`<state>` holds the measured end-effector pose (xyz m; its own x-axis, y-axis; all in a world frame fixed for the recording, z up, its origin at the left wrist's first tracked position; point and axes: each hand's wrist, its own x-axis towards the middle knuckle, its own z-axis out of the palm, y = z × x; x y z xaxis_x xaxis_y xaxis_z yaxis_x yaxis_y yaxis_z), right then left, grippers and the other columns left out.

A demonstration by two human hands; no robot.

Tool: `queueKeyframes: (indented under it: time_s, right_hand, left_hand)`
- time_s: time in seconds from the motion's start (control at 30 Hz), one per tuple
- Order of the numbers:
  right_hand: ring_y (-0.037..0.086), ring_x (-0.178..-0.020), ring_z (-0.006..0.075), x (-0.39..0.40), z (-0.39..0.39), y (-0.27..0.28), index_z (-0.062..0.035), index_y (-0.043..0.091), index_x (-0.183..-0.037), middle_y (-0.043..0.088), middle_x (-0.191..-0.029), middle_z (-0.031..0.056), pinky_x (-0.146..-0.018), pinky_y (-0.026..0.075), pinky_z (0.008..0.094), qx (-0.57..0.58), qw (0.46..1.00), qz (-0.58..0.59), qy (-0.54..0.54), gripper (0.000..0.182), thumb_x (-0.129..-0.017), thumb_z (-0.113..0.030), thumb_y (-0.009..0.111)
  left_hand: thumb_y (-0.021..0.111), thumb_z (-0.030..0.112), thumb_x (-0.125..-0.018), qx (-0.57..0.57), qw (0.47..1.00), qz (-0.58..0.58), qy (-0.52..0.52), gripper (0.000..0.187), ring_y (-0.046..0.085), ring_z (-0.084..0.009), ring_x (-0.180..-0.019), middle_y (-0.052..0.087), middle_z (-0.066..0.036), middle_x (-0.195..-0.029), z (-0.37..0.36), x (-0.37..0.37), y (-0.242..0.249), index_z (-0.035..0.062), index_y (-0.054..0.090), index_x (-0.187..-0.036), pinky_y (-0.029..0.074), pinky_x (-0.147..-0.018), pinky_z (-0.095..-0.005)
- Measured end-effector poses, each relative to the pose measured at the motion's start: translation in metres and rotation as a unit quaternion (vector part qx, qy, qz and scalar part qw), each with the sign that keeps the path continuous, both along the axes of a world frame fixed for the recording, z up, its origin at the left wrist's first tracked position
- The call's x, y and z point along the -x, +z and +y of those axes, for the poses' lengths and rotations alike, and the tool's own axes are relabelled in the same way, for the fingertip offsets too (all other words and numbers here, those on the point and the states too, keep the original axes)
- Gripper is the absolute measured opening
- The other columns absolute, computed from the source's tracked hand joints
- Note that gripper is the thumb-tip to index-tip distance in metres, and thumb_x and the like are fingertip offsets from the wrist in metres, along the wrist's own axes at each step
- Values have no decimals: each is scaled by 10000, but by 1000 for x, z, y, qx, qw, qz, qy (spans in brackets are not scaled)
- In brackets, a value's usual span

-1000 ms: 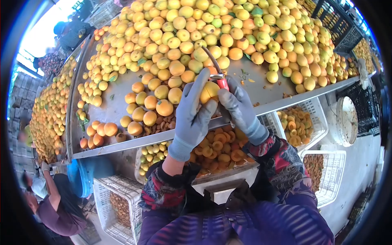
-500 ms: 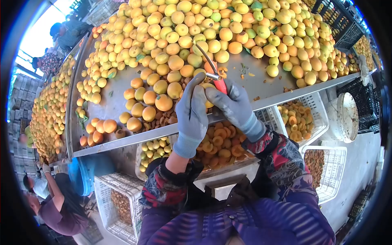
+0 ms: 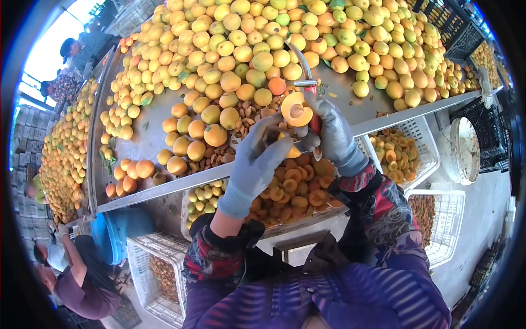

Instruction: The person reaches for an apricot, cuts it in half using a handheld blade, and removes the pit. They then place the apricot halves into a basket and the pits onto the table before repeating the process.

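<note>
My right hand (image 3: 337,134), in a grey glove, is closed round the red handle of a curved knife (image 3: 301,57), whose blade points up over the fruit. An apricot half (image 3: 296,109), cut face toward me with its stone in the middle, is at that hand's thumb and fingers. My gloved left hand (image 3: 253,167) has its fingers bent round a second apricot piece (image 3: 291,150), partly hidden by the glove. Right below both hands, a crate of cut apricot halves (image 3: 290,189) stands under the table edge. Loose apricot stones (image 3: 252,116) lie on the metal table (image 3: 148,137) just beyond.
A large heap of whole apricots (image 3: 219,33) covers the table's far side. White crates (image 3: 156,241) with stones stand left and right on the floor. There is a blue bucket (image 3: 112,236) and a white bucket (image 3: 466,151). Other people (image 3: 82,274) work at left.
My hands have moved apart, and an apricot now shows in two pieces, its stone exposed. The knife has shifted right and its blade stands more upright.
</note>
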<state>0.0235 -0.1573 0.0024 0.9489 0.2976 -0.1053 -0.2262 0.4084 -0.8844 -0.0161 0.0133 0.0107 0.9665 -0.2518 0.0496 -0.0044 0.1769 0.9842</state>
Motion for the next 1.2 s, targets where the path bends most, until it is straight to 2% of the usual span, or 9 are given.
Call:
queueKeyframes:
  time_s: [0.17,0.43,0.53,0.67,0.73,0.83,0.97,1.03,1.2]
  right_hand:
    - [450,-399,102,8,7,-1,-12,567,-846,560,-629,29,-384,357,224,88,996,-16,-18,380,-913,-380,505]
    - [486,-483,45,8,11,11,-22,597,-1000,555,-688,-13,-415,368,187,123,991,-50,4,280,-907,-284,564]
    - [483,-475,42,10,11,12,-24,598,-983,557,-664,-7,-404,359,184,94,995,-38,-1,294,-903,-305,573]
    - [464,-429,50,10,7,5,-30,592,-960,549,-611,-1,-376,334,184,89,996,-17,20,320,-898,-342,561]
    - [446,-395,57,12,7,7,-41,583,-954,542,-597,-5,-353,312,183,75,997,-6,22,316,-899,-350,548]
    - [438,-381,71,17,4,13,-42,569,-920,535,-580,16,-343,311,197,59,998,16,21,322,-890,-362,553]
    - [442,-383,100,18,3,3,-39,587,-829,525,-551,21,-364,356,235,46,998,47,9,383,-887,-416,547]
    - [435,-379,104,15,4,3,-44,582,-809,523,-549,23,-365,359,245,11,999,53,-2,375,-884,-411,557]
    - [505,-461,69,17,18,6,-47,590,-821,545,-585,16,-385,369,209,38,990,56,-124,244,-893,-280,594]
  left_hand:
    - [637,54,-855,126,990,25,61,521,547,-103,-932,571,-96,-1072,-9,0,1,-48,408,-1312,489,-796,-255]
    - [646,77,-840,-190,946,-251,76,503,552,-132,-988,564,-105,-1130,2,-16,-11,-33,448,-1289,474,-845,-267]
    - [652,92,-836,-90,983,-156,43,509,563,-169,-1001,568,-131,-1133,-7,-10,-12,-21,456,-1292,457,-881,-292]
    - [653,89,-828,-127,982,-135,23,529,572,-213,-1020,571,-164,-1148,-6,-8,6,-24,448,-1302,435,-921,-317]
    - [640,79,-833,-188,944,-267,44,531,579,-231,-1021,575,-181,-1153,-3,-13,-3,-27,438,-1312,436,-920,-324]
    - [629,93,-843,-237,923,-301,40,522,579,-229,-1024,578,-187,-1158,-3,-12,2,-33,438,-1312,436,-916,-321]
    - [636,117,-846,-209,928,-307,35,533,580,-208,-984,594,-147,-1103,-6,-13,0,-31,430,-1314,446,-889,-311]
    - [641,128,-851,-40,987,-156,21,542,571,-172,-929,593,-92,-1031,-12,-10,1,-22,417,-1321,455,-859,-288]
    - [630,174,-874,-31,984,-129,118,536,550,-143,-940,569,-86,-1061,-24,-13,-15,-23,408,-1321,458,-843,-264]
